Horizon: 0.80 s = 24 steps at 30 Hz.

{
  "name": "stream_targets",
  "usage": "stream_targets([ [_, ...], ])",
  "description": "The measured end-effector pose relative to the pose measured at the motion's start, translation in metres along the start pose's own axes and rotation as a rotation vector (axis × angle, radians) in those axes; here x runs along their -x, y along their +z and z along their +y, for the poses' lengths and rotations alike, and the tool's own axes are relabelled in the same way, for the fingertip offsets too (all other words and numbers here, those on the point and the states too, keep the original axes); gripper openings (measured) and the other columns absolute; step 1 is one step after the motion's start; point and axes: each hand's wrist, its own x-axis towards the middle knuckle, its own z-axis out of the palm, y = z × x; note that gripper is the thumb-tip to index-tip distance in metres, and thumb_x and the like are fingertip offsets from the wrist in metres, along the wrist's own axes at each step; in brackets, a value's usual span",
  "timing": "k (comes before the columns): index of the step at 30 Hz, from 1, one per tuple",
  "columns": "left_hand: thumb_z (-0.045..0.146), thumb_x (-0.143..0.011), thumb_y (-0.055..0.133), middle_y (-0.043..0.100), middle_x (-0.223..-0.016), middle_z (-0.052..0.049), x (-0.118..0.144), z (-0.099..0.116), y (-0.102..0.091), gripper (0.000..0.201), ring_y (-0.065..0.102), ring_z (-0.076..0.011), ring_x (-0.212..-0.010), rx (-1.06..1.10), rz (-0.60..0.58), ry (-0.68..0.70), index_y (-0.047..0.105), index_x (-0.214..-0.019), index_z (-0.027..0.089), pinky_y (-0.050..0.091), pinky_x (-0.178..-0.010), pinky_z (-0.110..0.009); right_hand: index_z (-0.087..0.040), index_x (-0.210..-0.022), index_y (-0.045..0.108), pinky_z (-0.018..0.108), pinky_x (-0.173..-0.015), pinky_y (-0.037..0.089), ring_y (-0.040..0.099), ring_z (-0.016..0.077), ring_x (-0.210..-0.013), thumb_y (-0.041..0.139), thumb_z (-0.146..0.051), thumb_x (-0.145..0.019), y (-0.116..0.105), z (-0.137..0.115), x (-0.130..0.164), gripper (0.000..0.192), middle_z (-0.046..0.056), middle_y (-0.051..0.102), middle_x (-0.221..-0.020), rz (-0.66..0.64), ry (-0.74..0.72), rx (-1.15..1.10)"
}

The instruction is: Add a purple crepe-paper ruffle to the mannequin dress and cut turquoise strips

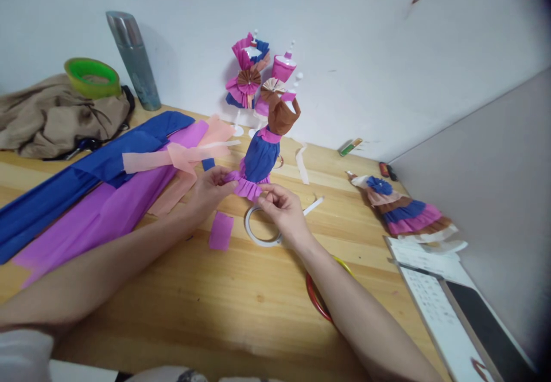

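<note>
— My fingers on my left hand are pinched shut on the purple frill.

— And the other hand?

— My right hand pinches the frill too. It sits at the bottom of the doll, which stands on the table by the tape ring.

A light wooden plank surface carries everything. At ten o'clock lie long sheets of blue crepe paper and purple crepe paper, with a peach crepe strip across them. Further out at ten o'clock sits a crumpled tan cloth, and a grey metal flask stands at eleven. Near the centre lie a white tape ring and a small purple paper square. A finished striped paper dress lies at two o'clock, white printed sheets at four.
</note>
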Motion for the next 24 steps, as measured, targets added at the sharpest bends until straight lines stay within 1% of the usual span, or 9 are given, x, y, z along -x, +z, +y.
stream_targets([
  [6,0.025,-0.058,0.082,0.065,-0.071,0.001,-0.002,-0.001,0.0,0.034,0.059,-0.0112,-0.062,0.042,0.037,-0.096,0.066,-0.086,0.015,0.048,-0.059,-0.025,-0.018,-0.094,0.067,0.025,-0.05,0.024,0.03,0.0081,-0.047,0.069,-0.034,-0.072,0.0,0.001,-0.001,0.028,-0.01,0.038,-0.051,0.014,0.007,-0.006],
  [9,0.022,-0.056,0.085,0.067,-0.075,0.001,0.0,-0.002,0.0,0.043,0.062,-0.0122,-0.065,0.121,0.046,-0.224,0.063,-0.092,0.016,0.051,-0.065,-0.027,-0.018,-0.094,0.067,0.025,-0.049,0.024,0.03,0.0079,-0.047,0.07,-0.034,-0.071,-0.001,0.0,-0.002,0.029,-0.01,0.037,-0.051,0.025,0.011,-0.017],
  [12,0.019,-0.058,0.086,0.07,-0.083,0.0,0.005,-0.002,0.002,0.047,0.065,-0.0134,-0.074,0.187,0.061,-0.336,0.06,-0.097,0.017,0.051,-0.075,-0.03,-0.016,-0.095,0.066,0.024,-0.049,0.024,0.029,0.0076,-0.047,0.07,-0.033,-0.07,-0.001,-0.001,-0.002,0.03,-0.01,0.038,-0.051,0.028,0.017,-0.035],
  [15,0.02,-0.061,0.085,0.071,-0.092,-0.004,0.012,0.0,0.006,0.044,0.066,-0.0154,-0.085,0.217,0.001,-0.371,0.061,-0.097,0.016,0.048,-0.083,-0.03,-0.016,-0.095,0.066,0.024,-0.049,0.024,0.029,0.0073,-0.047,0.07,-0.033,-0.071,-0.001,-0.002,-0.002,0.03,-0.01,0.038,-0.05,0.018,0.021,-0.061],
  [17,0.02,-0.061,0.085,0.071,-0.094,-0.005,0.014,0.001,0.008,0.044,0.066,-0.0165,-0.089,0.252,-0.067,-0.367,0.06,-0.097,0.015,0.047,-0.086,-0.031,-0.017,-0.094,0.066,0.024,-0.049,0.023,0.029,0.0073,-0.047,0.071,-0.034,-0.071,-0.001,-0.001,-0.002,0.029,-0.01,0.038,-0.05,0.017,0.023,-0.075],
  [18,0.019,-0.06,0.085,0.07,-0.094,-0.005,0.015,0.001,0.01,0.046,0.065,-0.0163,-0.089,0.27,-0.077,-0.363,0.059,-0.098,0.015,0.047,-0.086,-0.031,-0.017,-0.093,0.067,0.024,-0.05,0.024,0.03,0.0074,-0.047,0.072,-0.034,-0.071,-0.001,-0.001,-0.002,0.029,-0.01,0.038,-0.051,0.016,0.025,-0.08],
  [20,0.015,-0.058,0.085,0.069,-0.092,-0.002,0.015,0.001,0.012,0.054,0.064,-0.0149,-0.087,0.308,-0.039,-0.359,0.057,-0.104,0.017,0.047,-0.085,-0.03,-0.017,-0.092,0.066,0.024,-0.05,0.024,0.031,0.0075,-0.047,0.073,-0.035,-0.07,-0.001,-0.001,-0.002,0.029,-0.01,0.04,-0.051,0.015,0.034,-0.09],
  [22,0.009,-0.056,0.084,0.067,-0.088,0.002,0.013,0.0,0.015,0.063,0.063,-0.0129,-0.083,0.348,0.037,-0.36,0.055,-0.11,0.02,0.048,-0.083,-0.028,-0.018,-0.092,0.066,0.024,-0.049,0.023,0.031,0.0075,-0.047,0.073,-0.036,-0.069,0.0,0.0,-0.002,0.03,-0.01,0.04,-0.051,0.014,0.051,-0.103],
  [24,0.004,-0.055,0.081,0.064,-0.083,0.005,0.011,-0.001,0.017,0.067,0.062,-0.0111,-0.079,0.399,0.088,-0.364,0.054,-0.114,0.021,0.048,-0.082,-0.026,-0.018,-0.093,0.066,0.024,-0.048,0.022,0.029,0.0073,-0.046,0.073,-0.035,-0.069,0.0,0.0,-0.002,0.03,-0.01,0.04,-0.05,0.018,0.066,-0.123],
])
